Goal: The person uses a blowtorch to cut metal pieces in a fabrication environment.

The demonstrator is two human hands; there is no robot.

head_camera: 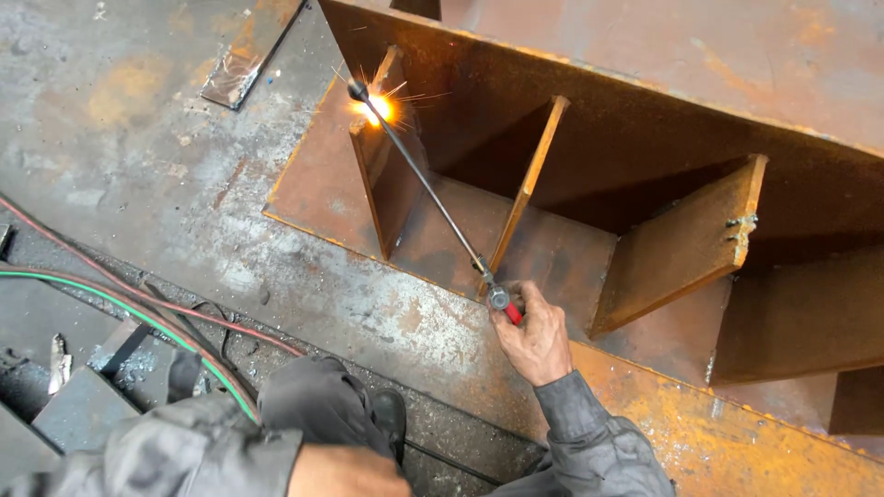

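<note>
My right hand [536,339] grips the valve end of a long, thin cutting torch [428,189] that has a red knob. The tube runs up and left to its tip, where a bright flame with sparks [378,109] burns on the top edge of an upright rusty rib plate [373,179]. That rib stands inside a large rusty steel beam [645,433] lying on the floor. Only part of my left hand [345,471] shows at the bottom edge beyond a grey sleeve, and I cannot see its fingers.
Two more upright ribs [529,175] [686,244] divide the beam into pockets. A green hose [138,317] and a red hose [101,276] cross the steel floor at left. A dark boot [391,419] rests by the beam's flange. A loose rusty plate [244,60] lies at upper left.
</note>
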